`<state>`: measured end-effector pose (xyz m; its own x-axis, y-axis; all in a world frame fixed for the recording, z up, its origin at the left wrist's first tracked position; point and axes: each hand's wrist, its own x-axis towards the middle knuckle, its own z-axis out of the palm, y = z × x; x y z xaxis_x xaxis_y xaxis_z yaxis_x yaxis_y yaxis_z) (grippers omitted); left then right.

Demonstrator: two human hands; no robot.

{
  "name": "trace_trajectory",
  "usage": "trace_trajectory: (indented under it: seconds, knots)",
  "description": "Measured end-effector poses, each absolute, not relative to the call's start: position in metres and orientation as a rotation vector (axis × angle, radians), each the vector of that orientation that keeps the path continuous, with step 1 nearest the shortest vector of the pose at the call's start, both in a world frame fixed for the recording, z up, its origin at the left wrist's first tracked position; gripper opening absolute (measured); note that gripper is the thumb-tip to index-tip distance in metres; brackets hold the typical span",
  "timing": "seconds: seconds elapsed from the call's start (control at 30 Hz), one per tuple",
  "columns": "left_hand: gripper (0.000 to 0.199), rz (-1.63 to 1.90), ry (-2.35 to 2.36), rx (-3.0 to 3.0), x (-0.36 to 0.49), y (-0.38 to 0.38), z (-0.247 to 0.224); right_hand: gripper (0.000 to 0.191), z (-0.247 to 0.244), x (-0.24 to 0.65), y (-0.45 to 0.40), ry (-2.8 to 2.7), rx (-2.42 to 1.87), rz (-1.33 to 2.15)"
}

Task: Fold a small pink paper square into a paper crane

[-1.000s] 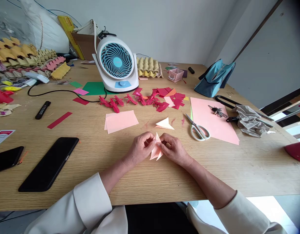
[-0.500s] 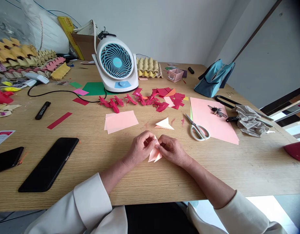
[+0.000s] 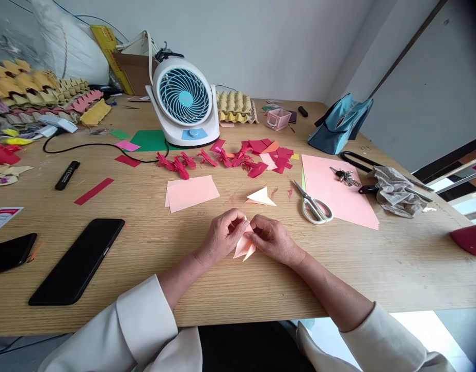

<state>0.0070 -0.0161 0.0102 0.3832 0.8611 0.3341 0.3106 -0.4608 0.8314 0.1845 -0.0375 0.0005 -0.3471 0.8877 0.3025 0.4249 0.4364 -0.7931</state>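
Observation:
Between my hands, just above the table point(image 3: 207, 299), is a folded piece of pale pink paper point(image 3: 244, 247) with pointed flaps facing me. My left hand point(image 3: 226, 233) pinches its upper left edge between thumb and fingers. On the other side, my right hand point(image 3: 272, 238) is closed on the upper right, its thumb pressed against the paper. The fingers hide the top of the folded piece. Beyond my hands lies a second folded paper point(image 3: 262, 196), pale and pointed. Two pink paper rectangles point(image 3: 193, 194) overlap to its left.
White-handled scissors point(image 3: 317, 209) lie right of my hands, beside a pink sheet point(image 3: 338, 196) with keys point(image 3: 345, 177) on it. Red paper shapes point(image 3: 222, 156) spread before a fan point(image 3: 186, 103). Two phones point(image 3: 77, 261) and a marker point(image 3: 67, 175) are at left.
The pointed flaps of the folded pink paper have shifted slightly toward me and to the left. Both hands keep their hold in nearly the same place.

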Motion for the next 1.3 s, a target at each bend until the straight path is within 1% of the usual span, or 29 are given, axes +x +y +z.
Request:
trace_trajectory:
  seconds: [0.6,0.8,0.87,1.0,1.1,1.17,1.3]
  knots:
    - [0.034,1.071,1.058,1.952,0.005,-0.014,0.012,0.02,-0.004,0.187,-0.037,-1.972,-1.072,0.805]
    - [0.024,0.977,0.988,1.902,0.006,-0.015,0.013,0.019,-0.003,0.186,-0.037,-1.94,-1.086,0.787]
    - [0.025,0.941,0.968,1.884,0.006,-0.015,0.011,0.02,-0.002,0.186,-0.036,-1.913,-1.1,0.76]
    - [0.032,0.874,0.921,1.942,0.007,-0.014,0.004,0.02,0.0,0.186,-0.035,-1.858,-1.161,0.715]
    - [0.047,0.859,0.933,1.976,0.007,-0.013,-0.002,0.022,0.0,0.187,-0.034,-1.844,-1.18,0.697]
    - [0.054,0.851,0.915,1.912,0.007,-0.012,-0.005,0.022,0.0,0.188,-0.034,-1.838,-1.184,0.689]
    - [0.057,0.808,0.764,1.621,0.007,-0.012,-0.007,0.019,0.0,0.189,-0.035,-1.803,-1.188,0.656]
